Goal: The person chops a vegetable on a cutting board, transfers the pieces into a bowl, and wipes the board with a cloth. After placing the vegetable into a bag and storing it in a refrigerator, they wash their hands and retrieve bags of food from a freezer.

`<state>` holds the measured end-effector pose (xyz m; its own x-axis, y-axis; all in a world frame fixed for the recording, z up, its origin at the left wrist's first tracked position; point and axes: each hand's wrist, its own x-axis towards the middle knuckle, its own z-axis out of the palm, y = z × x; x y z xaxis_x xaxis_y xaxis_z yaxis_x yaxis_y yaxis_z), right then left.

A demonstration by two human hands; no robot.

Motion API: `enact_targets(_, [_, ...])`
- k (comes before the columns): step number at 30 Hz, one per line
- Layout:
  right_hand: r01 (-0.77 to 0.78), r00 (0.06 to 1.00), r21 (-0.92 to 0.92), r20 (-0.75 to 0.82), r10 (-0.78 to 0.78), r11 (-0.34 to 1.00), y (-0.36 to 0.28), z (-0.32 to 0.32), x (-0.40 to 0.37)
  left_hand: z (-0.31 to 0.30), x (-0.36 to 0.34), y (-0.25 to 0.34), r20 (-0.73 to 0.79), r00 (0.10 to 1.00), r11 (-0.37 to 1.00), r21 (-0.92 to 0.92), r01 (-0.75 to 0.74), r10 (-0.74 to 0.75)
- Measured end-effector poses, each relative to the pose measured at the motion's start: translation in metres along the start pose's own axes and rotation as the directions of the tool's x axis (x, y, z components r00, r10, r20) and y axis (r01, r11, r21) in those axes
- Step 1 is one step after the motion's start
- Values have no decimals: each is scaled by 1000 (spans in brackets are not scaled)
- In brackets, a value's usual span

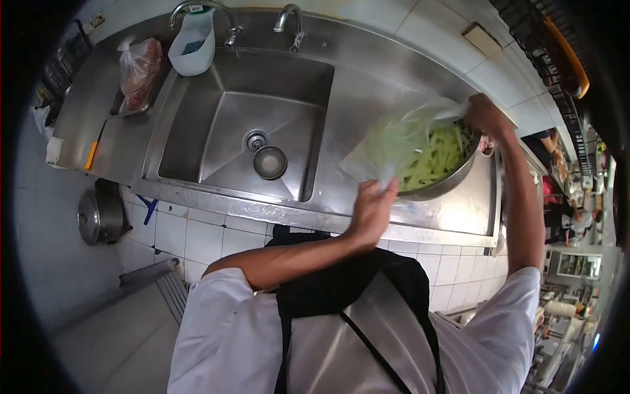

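Note:
A clear plastic bag (387, 144) lies slanted across a metal bowl (453, 182) on the steel counter, to the right of the sink. Pale green vegetable strips (436, 157) fill the bowl, and more green shows through the bag. My left hand (373, 213) pinches the near edge of the bag, close to the bowl's front rim. At the far right rim, my right hand (487, 117) is closed on the bag's other edge; its fingertips are partly hidden. Part of a perforated metal surface (468, 136) shows below my right hand.
A small metal bowl (270, 162) sits by the drain in the sink (230, 131). Left of it are a white plastic container (193, 49), bagged reddish food (141, 72) on a tray and an orange-handled knife (94, 151). Two faucets stand behind. People work at far right.

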<state>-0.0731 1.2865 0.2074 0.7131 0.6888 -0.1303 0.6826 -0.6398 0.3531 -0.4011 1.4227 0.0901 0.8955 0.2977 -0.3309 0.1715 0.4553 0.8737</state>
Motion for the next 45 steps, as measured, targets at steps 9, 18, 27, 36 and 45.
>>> enact_targets(9, [-23, 997, -129, 70, 32, 991, -128, -95, 8, 24, -31, 8, 301, 949, 924, -332, 191, -89])
enact_targets(18, [-47, 993, -153, -110, 30, 987, -147, -79, -28, -20, -20, -2, 376, 884, 869, -294, 398, -278])
enact_targets(27, [-98, 985, -146, -155, 75, 984, -191, -121, -59, -26, -22, -15, 498, 818, 887, -185, 424, -287])
enact_targets(36, [-98, 984, -179, -165, 69, 979, -204, -124, -54, -26, -12, -34, 491, 818, 903, -134, 409, -298])
enact_targets(45, [-186, 976, -200, -153, 157, 962, -185, -123, -83, -38, -2, 80, 643, 749, 488, 609, -625, 158])
